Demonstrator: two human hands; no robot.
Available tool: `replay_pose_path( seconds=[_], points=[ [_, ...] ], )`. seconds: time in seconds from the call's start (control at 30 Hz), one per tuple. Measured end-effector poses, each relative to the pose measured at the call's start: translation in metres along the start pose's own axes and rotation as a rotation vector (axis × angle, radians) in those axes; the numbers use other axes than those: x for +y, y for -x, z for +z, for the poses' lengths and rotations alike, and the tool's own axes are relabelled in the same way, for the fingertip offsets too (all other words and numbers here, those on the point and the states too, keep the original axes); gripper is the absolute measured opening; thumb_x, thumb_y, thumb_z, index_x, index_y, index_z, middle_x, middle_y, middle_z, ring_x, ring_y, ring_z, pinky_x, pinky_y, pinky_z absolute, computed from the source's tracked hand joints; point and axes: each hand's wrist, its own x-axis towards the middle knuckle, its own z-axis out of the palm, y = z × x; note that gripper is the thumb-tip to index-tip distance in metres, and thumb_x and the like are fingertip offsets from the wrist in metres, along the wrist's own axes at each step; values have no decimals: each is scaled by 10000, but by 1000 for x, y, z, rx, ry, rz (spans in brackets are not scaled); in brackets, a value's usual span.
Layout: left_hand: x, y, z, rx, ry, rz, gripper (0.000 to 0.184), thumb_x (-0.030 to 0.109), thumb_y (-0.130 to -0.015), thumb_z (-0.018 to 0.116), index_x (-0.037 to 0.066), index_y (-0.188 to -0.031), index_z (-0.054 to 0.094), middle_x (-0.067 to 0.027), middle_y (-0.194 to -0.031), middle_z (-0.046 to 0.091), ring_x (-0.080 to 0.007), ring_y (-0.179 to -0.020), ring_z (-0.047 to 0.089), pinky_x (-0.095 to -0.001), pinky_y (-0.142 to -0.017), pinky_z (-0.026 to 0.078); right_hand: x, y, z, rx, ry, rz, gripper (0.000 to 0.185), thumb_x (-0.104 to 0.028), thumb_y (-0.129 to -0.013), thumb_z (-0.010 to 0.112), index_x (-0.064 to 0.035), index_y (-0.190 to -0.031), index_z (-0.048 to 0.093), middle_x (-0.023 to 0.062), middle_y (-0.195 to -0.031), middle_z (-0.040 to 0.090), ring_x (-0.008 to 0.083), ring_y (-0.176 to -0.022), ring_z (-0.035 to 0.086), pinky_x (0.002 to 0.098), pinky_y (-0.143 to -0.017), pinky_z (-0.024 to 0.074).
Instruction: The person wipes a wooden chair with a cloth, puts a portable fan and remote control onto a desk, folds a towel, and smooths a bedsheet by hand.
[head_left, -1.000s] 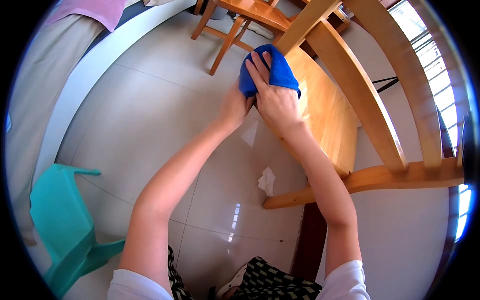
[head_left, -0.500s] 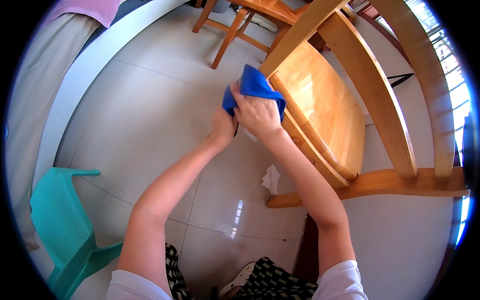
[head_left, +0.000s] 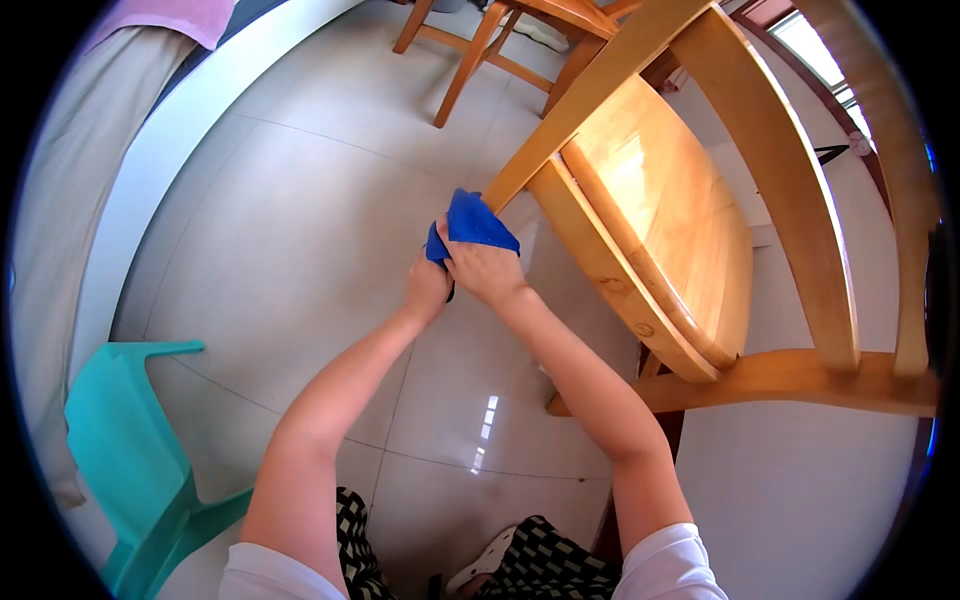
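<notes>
A blue cloth [head_left: 478, 222] is bunched in both of my hands, wrapped about the lower end of a leg of the wooden chair [head_left: 690, 230]. My right hand [head_left: 488, 270] is closed over the cloth from above. My left hand [head_left: 428, 284] is closed beside it, on the cloth's left edge, with its fingers partly hidden. The chair is tipped over, its smooth seat slanting and its slatted back toward the right. The leg's tip is covered by cloth and hands.
A turquoise plastic stool [head_left: 125, 440] stands at the lower left. Another wooden chair [head_left: 490, 50] is at the top. A bed-like white edge [head_left: 165, 150] runs along the left. Pale tiles [head_left: 300, 220] cover the floor, and a light clog [head_left: 485, 560] shows below me.
Both hands and the blue cloth have slid down and left along the chair leg toward its end. More of the leg shows bare. The white scrap on the floor is now mostly hidden by my right arm.
</notes>
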Motion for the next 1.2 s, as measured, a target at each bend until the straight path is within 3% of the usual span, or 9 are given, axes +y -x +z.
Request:
replay_pose_path(
  seconds=[0.27,0.4,0.57,0.67,0.73,0.9,1.07,1.13,1.2],
  points=[
    [-23,13,4,-47,77,-149,270,213,-908,466,38,-1108,514,-216,-1006,603,-353,-932,590,-388,-763,475,-24,4,34,-119,-132,68,391,-275,-789,530,-54,-1111,521,186,-1178,495,331,-1116,462,357,-905,408],
    [-47,20,17,-20,383,-333,301,256,-954,415,18,-1105,521,-113,-975,619,-207,-873,573,-318,-753,457,-36,8,59,-144,-371,140,334,-252,-787,531,-62,-1061,535,170,-1127,520,316,-1067,507,359,-806,464],
    [-81,32,18,-127,526,-515,325,289,-978,364,17,-1044,530,-20,-872,570,-81,-736,483,-255,-601,421,-52,12,72,-60,-596,267,155,-155,-784,528,-51,-899,529,133,-878,524,275,-795,596,350,-610,493],
    [-64,36,10,-174,392,-449,265,245,-973,385,34,-1079,505,2,-816,545,-68,-684,466,-248,-552,405,-55,14,78,38,-454,233,106,-137,-776,527,-72,-855,552,118,-862,530,254,-735,591,332,-596,483],
    [-58,38,13,-126,350,-332,231,200,-963,400,28,-1091,486,-9,-789,543,-85,-654,473,-257,-537,403,-51,20,80,52,-207,25,112,-131,-765,527,-95,-867,560,94,-857,534,213,-745,587,295,-586,466],
    [-45,36,10,-91,73,-79,205,81,-924,427,0,-1112,442,-59,-712,533,-142,-587,489,-290,-513,401,-27,17,42,7,-40,-83,224,-154,-791,502,-101,-983,604,76,-1028,583,201,-987,546,258,-779,431],
    [-6,17,-3,-196,-2,55,249,89,-915,438,-30,-1133,434,-96,-722,566,-187,-617,536,-325,-528,406,-2,21,11,86,22,-92,317,-166,-824,471,-131,-1137,506,72,-989,585,210,-1033,512,283,-831,402],
    [21,13,-6,-199,84,-18,279,106,-913,452,-31,-1155,431,-114,-806,583,-198,-699,558,-328,-589,429,8,24,-7,-57,-532,50,331,-151,-825,471,-130,-1154,501,85,-1027,574,222,-1007,536,290,-788,436],
    [38,13,0,-210,175,-97,311,123,-910,466,-31,-1177,428,-131,-890,601,-210,-781,581,-331,-650,452,10,31,-9,118,-330,42,317,-188,-815,488,-143,-1121,558,26,-1063,594,202,-1060,515,288,-884,379]
  ],
)
